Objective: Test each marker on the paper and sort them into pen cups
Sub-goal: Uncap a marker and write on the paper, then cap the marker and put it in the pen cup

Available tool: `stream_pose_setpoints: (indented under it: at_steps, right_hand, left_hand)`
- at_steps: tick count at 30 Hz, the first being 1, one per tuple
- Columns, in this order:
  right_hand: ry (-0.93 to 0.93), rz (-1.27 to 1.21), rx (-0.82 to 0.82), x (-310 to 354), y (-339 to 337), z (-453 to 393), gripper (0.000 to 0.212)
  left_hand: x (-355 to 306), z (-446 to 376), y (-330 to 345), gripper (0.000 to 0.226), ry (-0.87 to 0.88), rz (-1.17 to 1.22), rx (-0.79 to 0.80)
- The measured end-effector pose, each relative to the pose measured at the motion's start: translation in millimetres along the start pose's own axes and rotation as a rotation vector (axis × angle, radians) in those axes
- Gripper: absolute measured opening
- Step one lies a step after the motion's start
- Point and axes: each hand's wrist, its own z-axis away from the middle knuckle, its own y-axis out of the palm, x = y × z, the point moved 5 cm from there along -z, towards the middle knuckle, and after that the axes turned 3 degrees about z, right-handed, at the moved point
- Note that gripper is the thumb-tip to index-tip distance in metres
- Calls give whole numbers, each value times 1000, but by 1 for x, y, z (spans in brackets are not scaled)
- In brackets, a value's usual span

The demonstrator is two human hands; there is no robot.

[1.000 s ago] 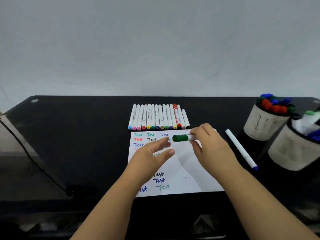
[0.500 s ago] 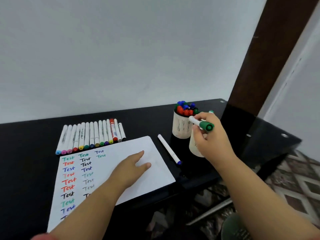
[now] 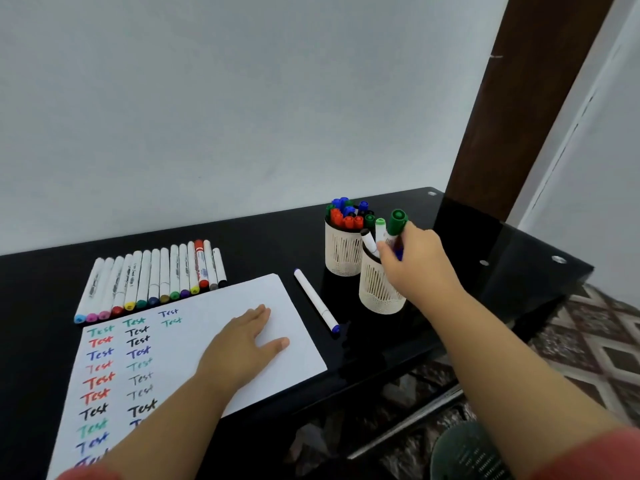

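Head view
Right hand (image 3: 414,263): fingers curled round the green-capped marker (image 3: 396,226), holding it upright, cap uppermost, over the mouth of the near pen cup (image 3: 378,292); the marker's lower barrel is hidden behind the fingers.
Near pen cup: pale slotted cup, right of the paper; a light-green-capped marker (image 3: 380,228) and a black-tipped one stand in it, just left of the held marker.
Far pen cup (image 3: 342,252): just behind and left of the near cup, touching or nearly so; filled with red, blue and green caps.
Left hand (image 3: 242,346): flat, fingers straight and spread, palm pressed on the paper (image 3: 294,327); grips nothing.
Paper: white sheet, near-left on the black table (image 3: 263,244), columns of coloured "Test" marks.
Marker row (image 3: 152,278): white barrels side by side, beyond the paper's far edge.
Loose marker (image 3: 316,299): white barrel, blue tip, lying between paper and cups.
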Motion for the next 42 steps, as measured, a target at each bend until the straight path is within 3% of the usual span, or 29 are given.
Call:
stream_pose_setpoints:
  at_steps: [6, 10, 12, 14, 28, 37, 42]
  right_hand:
    - [-23, 165, 48, 0, 3, -5, 40]
    - [-81, 74, -24, -2, 0, -6, 19]
    - [-118, 41, -43, -1, -1, -2, 43]
    - [-179, 77, -77, 0, -1, 2, 50]
    - [-267, 482, 16, -4, 7, -6, 30]
    - [-274, 512, 138, -2, 5, -2, 35]
    - [-344, 436, 73, 10, -1, 4, 30]
  left_hand:
    - [0, -1, 4, 74, 33, -78, 8]
    - [0, -1, 5, 73, 35, -94, 12]
    - [0, -2, 6, 72, 38, -104, 11]
    - [1, -3, 6, 72, 40, -114, 13]
    - [8, -10, 13, 73, 48, -136, 31]
    - [0, -4, 9, 71, 25, -203, 43]
    - [-6, -3, 5, 70, 11, -246, 91]
